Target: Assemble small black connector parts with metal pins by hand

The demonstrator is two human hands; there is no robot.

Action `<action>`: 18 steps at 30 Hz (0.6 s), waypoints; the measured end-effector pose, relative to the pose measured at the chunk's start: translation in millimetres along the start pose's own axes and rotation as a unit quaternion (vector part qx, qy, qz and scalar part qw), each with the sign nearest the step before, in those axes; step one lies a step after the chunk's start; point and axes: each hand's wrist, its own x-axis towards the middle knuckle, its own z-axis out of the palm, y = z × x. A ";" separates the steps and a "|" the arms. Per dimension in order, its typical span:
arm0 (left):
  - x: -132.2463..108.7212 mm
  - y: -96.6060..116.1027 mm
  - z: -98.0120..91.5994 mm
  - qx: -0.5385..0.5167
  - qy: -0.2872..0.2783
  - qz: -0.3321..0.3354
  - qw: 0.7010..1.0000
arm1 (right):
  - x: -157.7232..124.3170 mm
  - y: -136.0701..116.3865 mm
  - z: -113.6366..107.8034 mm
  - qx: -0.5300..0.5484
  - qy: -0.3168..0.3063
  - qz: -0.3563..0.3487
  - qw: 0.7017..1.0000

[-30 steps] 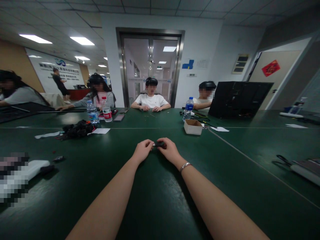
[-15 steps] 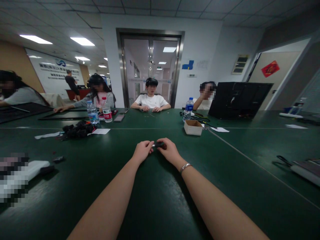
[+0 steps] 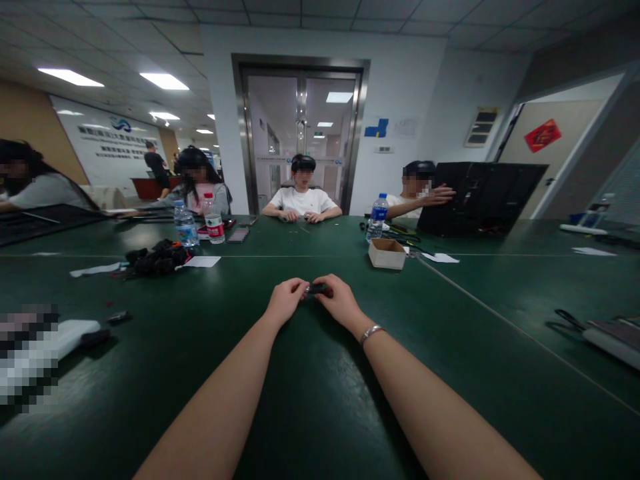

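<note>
Over the green table [image 3: 300, 387], my left hand [image 3: 287, 300] and my right hand [image 3: 340, 300] meet near the middle of the head view. Between them is a small, dark, stick-like object [image 3: 317, 289] with a shiny end on its left. My left fingers pinch that shiny end. The fingers of my right hand are closed round the dark end and partly cover it. The object's exact kind is too small to make out. A metal bracelet [image 3: 371, 334] circles my right wrist.
Beyond my hands stand a small open box [image 3: 387, 255] and a blue-capped bottle [image 3: 377, 219]. To the left lie a black bundle [image 3: 159, 259] and two more bottles. A large black panel [image 3: 483, 200] stands at right. Several people sit around the table.
My hands stay almost still, both on the dark object. Across the table at right, a person's hand has moved from the face to the black panel. A standing person at the back has shifted right.
</note>
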 end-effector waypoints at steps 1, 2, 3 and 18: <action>0.3 0.0 0.1 -0.006 -0.001 -0.004 1.000 | 0.1 0.3 0.2 0.001 0.001 0.002 1.000; 0.5 0.3 0.2 -0.012 -0.003 -0.009 1.000 | 0.2 0.7 0.4 0.001 0.003 0.005 1.000; 0.7 0.7 0.3 -0.018 -0.005 -0.014 1.000 | 0.3 1.1 0.7 0.001 0.004 0.009 1.000; -1.0 7.4 -2.1 0.030 -0.006 -0.040 0.999 | 0.2 2.2 1.8 -0.001 0.009 -0.014 1.000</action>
